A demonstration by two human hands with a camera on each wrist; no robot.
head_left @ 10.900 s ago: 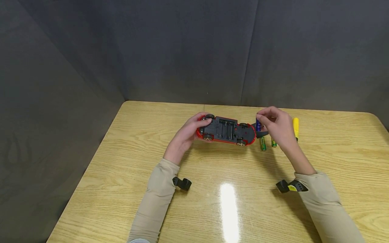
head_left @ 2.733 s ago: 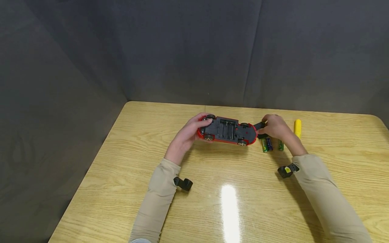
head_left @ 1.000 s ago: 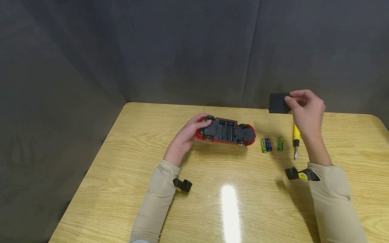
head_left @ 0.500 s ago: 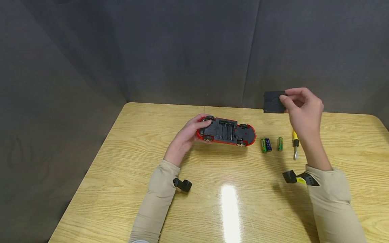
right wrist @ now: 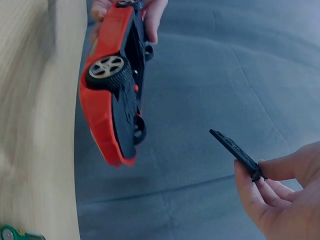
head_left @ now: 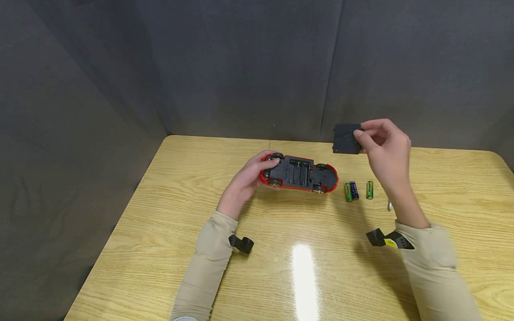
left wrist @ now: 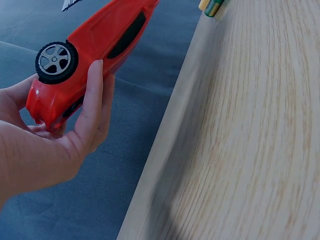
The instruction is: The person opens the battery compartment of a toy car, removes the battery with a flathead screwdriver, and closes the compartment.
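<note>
My left hand (head_left: 250, 174) grips one end of a red toy car (head_left: 297, 173), held with its black underside and vacant battery compartment facing me. In the left wrist view the fingers wrap the red body (left wrist: 107, 30) beside a wheel. Off to the right, my right hand (head_left: 387, 151) pinches a flat black battery cover (head_left: 346, 139) between thumb and fingers, raised above the table's back edge. The right wrist view shows the cover (right wrist: 235, 150) edge-on, apart from the car (right wrist: 107, 100).
On the wooden table (head_left: 257, 276), a green battery (head_left: 348, 192) and a blue battery (head_left: 354, 190) lie side by side, with another green battery (head_left: 370, 190) to their right. A screwdriver tip (head_left: 390, 205) shows beside the right forearm, which hides the rest. Dark curtain (head_left: 249, 67) hangs behind.
The blue battery has gone from my right hand to the table. My right hand has picked up the black cover, lifted it, and moved it left toward the car. The left hand stays put.
</note>
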